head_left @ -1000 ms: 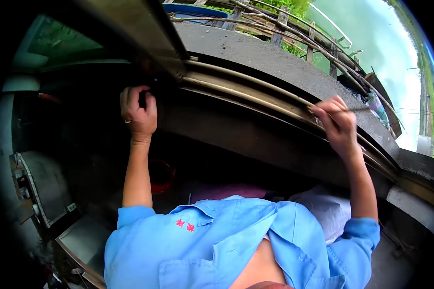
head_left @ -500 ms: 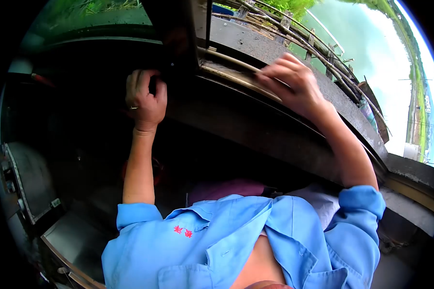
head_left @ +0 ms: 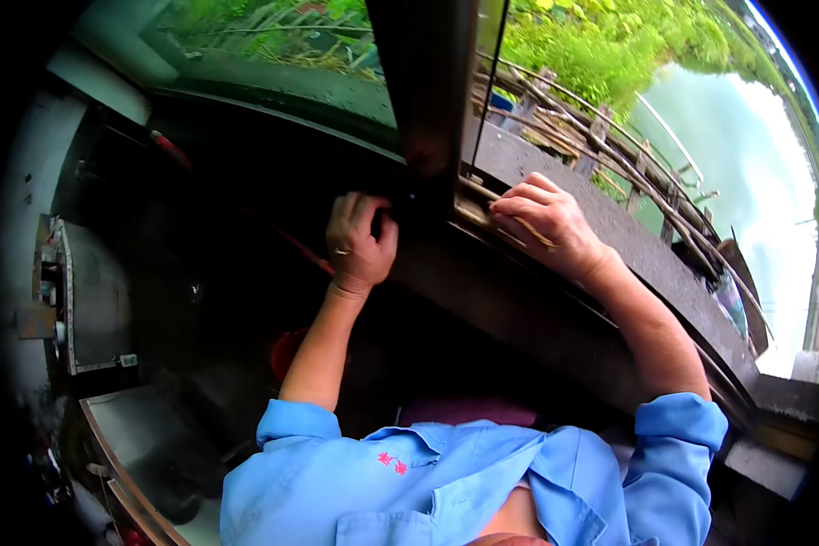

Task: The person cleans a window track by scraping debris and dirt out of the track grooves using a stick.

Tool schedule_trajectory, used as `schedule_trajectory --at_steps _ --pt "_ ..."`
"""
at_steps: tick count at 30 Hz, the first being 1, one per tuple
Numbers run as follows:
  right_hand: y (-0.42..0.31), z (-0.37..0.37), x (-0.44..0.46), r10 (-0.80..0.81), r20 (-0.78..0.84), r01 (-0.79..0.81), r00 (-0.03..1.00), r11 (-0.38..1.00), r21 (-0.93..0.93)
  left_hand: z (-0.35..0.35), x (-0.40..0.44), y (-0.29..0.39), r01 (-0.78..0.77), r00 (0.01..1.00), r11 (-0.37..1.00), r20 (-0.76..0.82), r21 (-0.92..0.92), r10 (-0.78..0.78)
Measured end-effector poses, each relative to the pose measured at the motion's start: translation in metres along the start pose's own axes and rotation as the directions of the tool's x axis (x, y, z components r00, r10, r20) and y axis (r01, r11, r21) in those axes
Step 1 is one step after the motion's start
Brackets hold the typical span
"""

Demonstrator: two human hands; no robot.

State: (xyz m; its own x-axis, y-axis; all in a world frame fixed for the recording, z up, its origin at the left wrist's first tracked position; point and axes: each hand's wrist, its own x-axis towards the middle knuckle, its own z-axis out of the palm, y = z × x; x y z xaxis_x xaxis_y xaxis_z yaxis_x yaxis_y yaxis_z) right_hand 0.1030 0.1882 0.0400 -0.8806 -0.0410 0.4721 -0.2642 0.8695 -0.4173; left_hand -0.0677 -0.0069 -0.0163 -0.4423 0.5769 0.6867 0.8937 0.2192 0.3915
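Observation:
My left hand [head_left: 362, 241] is raised in front of the dark area beside the window's upright frame [head_left: 428, 118]. Its fingers curl towards the thumb, and whatever they may hold is lost in the dark. Over the window's bottom track [head_left: 473, 211], close to the upright frame, my right hand [head_left: 546, 223] has its fingers bent together. A thin, light brown stick-like piece [head_left: 539, 235] shows at its fingers. The glass pane [head_left: 282, 82] stands to the left of the upright frame.
Outside the window run a concrete ledge [head_left: 601, 214] and a fence of branches [head_left: 628, 173], with water [head_left: 746, 155] beyond. At the lower left is a grey panel [head_left: 146, 437]. A red object [head_left: 287, 353] lies in the shade below my left arm.
My right hand has moved left along the track towards the upright frame. The view has turned, so the frame and my left hand appear further right, with more of the pane showing.

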Motion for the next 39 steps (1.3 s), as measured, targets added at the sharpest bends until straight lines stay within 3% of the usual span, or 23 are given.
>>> schedule_trajectory --at_steps 3,6,7,9,11,12,13,15,17,19,21,23,32,34,39 --pt "0.004 0.014 0.016 -0.055 -0.088 0.054 0.995 0.998 -0.016 0.001 -0.001 -0.001 0.008 1.0 1.0 -0.014 -0.02 -0.008" --pt "-0.002 0.01 0.003 0.124 -0.072 -0.126 0.99 0.992 -0.013 0.002 -0.003 -0.001 0.013 1.0 1.0 -0.028 -0.015 -0.013" --pt "-0.005 0.007 -0.004 0.114 -0.074 -0.115 0.991 0.993 -0.02 0.002 -0.003 0.0 0.02 1.0 1.0 -0.019 -0.017 -0.02" --pt "-0.008 -0.002 -0.019 0.372 -0.118 -0.322 0.921 0.895 0.309 0.002 -0.002 0.001 0.01 0.999 1.0 -0.037 -0.02 -0.011" --pt "-0.014 -0.021 -0.032 0.454 -0.086 -0.402 0.887 0.849 0.342 0.003 -0.004 0.0 0.019 0.999 0.999 -0.032 -0.03 -0.02" --pt "-0.015 -0.026 -0.041 0.525 -0.115 -0.432 0.844 0.79 0.436 0.003 -0.003 0.0 0.018 0.999 0.999 -0.031 -0.031 -0.019" --pt "-0.024 -0.037 -0.046 0.644 -0.06 -0.482 0.763 0.628 0.611 0.003 -0.003 0.0 0.015 0.999 0.999 -0.029 -0.03 -0.015" --pt "-0.036 -0.047 -0.057 0.673 -0.092 -0.456 0.734 0.589 0.667 0.002 -0.004 -0.001 0.01 1.0 0.999 -0.017 -0.032 -0.011" --pt "-0.047 -0.063 -0.065 0.558 0.005 -0.494 0.83 0.731 0.47 0.003 -0.003 -0.003 -0.014 1.0 1.0 -0.007 -0.004 0.014" --pt "-0.061 -0.076 -0.067 0.414 0.073 -0.419 0.907 0.879 0.229 0.0 -0.001 -0.002 -0.019 0.999 1.0 0.043 0.004 0.019" --pt "-0.064 -0.078 -0.079 0.377 0.193 -0.406 0.906 0.902 0.147 -0.001 0.002 -0.001 -0.022 0.998 0.999 0.055 0.029 0.02" --pt "-0.066 -0.078 -0.091 0.495 0.18 -0.511 0.85 0.858 0.051 0.001 0.002 -0.002 -0.047 0.999 0.999 0.009 0.022 0.047" --pt "-0.084 -0.11 -0.101 0.57 0.047 -0.569 0.82 0.806 0.164 -0.002 0.001 -0.001 -0.039 0.999 0.999 0.031 0.03 0.038" --pt "-0.082 -0.103 -0.108 0.551 0.104 -0.556 0.828 0.831 0.027 -0.003 0.002 -0.001 -0.056 0.998 0.998 0.04 0.028 0.054" --pt "-0.083 -0.087 -0.1 0.297 0.211 -0.232 0.931 0.93 -0.286 -0.008 0.002 0.001 -0.015 0.998 0.999 0.056 0.029 0.013"
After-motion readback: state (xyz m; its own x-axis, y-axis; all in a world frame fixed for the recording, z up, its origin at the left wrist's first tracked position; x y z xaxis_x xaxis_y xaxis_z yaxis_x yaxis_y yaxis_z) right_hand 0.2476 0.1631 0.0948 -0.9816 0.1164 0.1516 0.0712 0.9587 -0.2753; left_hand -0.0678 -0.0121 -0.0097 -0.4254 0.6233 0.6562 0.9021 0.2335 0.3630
